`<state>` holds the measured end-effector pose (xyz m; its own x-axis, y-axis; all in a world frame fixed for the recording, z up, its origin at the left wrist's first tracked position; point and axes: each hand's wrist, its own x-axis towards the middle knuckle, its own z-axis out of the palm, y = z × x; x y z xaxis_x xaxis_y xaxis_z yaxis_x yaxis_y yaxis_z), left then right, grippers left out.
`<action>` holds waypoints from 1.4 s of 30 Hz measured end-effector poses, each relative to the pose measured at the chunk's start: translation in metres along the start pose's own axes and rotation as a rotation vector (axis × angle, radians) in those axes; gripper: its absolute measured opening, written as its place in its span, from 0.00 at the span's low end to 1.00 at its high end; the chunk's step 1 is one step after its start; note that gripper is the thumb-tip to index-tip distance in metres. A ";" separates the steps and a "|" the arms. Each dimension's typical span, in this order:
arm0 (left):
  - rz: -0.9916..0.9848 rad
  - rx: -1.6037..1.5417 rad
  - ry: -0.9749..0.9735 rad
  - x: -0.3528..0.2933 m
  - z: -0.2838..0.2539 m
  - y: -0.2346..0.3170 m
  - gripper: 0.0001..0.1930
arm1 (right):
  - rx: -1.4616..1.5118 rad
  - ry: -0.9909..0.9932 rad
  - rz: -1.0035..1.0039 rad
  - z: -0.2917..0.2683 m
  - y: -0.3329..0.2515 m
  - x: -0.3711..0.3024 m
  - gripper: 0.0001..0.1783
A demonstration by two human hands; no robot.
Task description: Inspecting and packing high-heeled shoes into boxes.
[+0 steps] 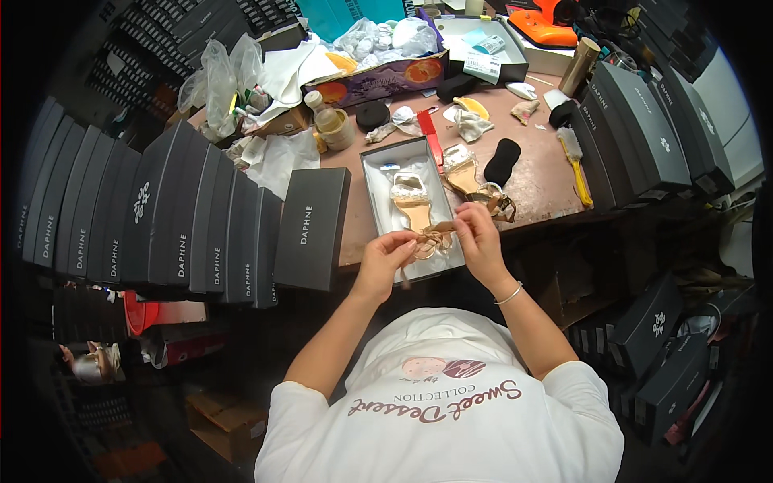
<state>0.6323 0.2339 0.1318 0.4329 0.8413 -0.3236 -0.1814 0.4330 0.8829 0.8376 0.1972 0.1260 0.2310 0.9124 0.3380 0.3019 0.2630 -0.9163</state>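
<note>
Fingertips of both hands are closed on tan straps (441, 228), the left hand (386, 262) and the right hand (478, 237) pinching from either side. Just beyond that grip lies the straps' own sandal (415, 213), inside an open shoe box (403, 150); its long axis runs away from the hands, the white-banded toe end farthest, and the left fingertips look nearer its sole. Right of the box, on the table (535, 193), sits a second sandal (460, 165), a black pad (502, 161) beside it. Farther back stands a printed carton (386, 84) heaped with crumpled white wrapping (378, 39).
</note>
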 end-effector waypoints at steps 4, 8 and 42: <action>0.195 -0.033 0.079 -0.016 0.007 -0.011 0.10 | -0.068 0.101 0.040 -0.016 0.016 0.000 0.05; 0.131 0.102 0.118 -0.028 -0.009 -0.028 0.13 | -0.243 -0.019 0.119 -0.015 0.030 -0.012 0.06; 0.140 1.491 -0.276 0.027 -0.007 -0.001 0.20 | -0.071 -0.364 0.285 -0.005 -0.010 0.028 0.30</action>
<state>0.6375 0.2580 0.1194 0.6655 0.6884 -0.2884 0.7223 -0.4966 0.4813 0.8458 0.2180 0.1455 -0.0216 0.9992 -0.0338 0.3395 -0.0244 -0.9403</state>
